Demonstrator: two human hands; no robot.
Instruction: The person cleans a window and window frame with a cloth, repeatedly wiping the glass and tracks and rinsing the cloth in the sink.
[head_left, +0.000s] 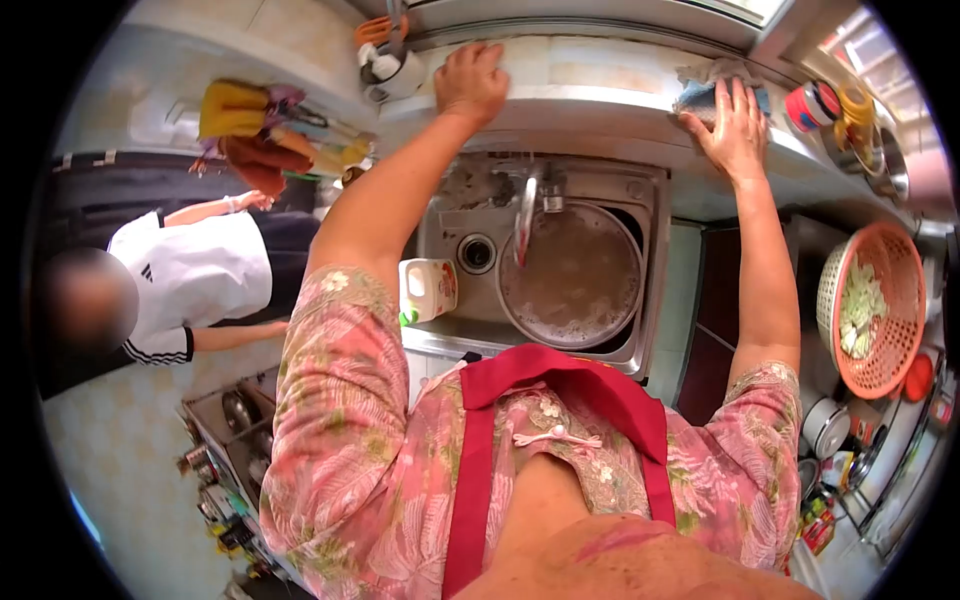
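My right hand [735,130] lies with spread fingers on a blue-grey cloth [697,100] at the right part of the tiled ledge [600,68] behind the sink. Farther left, my left hand [472,85] rests on the same ledge with its fingers bent; nothing shows in it. Between and below my arms, a large round basin of cloudy water [575,275] sits in the metal sink [655,200], under the faucet [527,215]. A white jug with a green cap [430,288] stands at the sink's left side.
Another person in a white shirt [200,265] is at the left. Cloths [235,112] hang on the left wall. A cup with utensils [397,75] stands beside my left hand. At the right are a red-and-white container [812,105] and a pink colander [900,310] holding chopped vegetables.
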